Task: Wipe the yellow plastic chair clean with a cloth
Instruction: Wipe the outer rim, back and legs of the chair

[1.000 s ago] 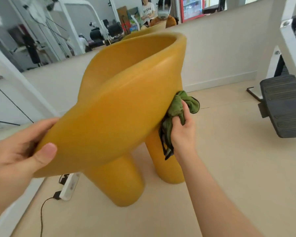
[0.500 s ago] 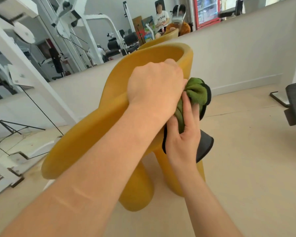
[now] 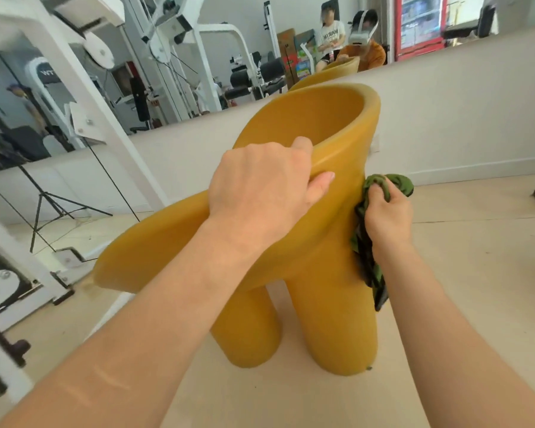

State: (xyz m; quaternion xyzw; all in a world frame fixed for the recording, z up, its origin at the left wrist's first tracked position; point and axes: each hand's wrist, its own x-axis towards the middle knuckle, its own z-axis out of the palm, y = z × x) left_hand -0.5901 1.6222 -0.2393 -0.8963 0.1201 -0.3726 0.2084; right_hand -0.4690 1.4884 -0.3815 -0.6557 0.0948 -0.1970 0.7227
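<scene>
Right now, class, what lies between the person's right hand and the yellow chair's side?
In the head view, the green cloth, bunched in the right hand, is pressed against the yellow chair.

Left hand [image 3: 264,186] curled over chair [image 3: 306,217] rim, thumb outside, forearm stretched forward. Right hand [image 3: 386,211] fisted around green cloth [image 3: 368,261], pressed against chair side.

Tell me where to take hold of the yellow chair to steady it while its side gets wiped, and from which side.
Grip the thick rounded rim of the yellow chair from above, on the side away from the green cloth. The rim curls over a hollow, so fingers can hook inside with the thumb outside, as the left hand does. That probably braces the chair against the right hand pressing in.
</scene>
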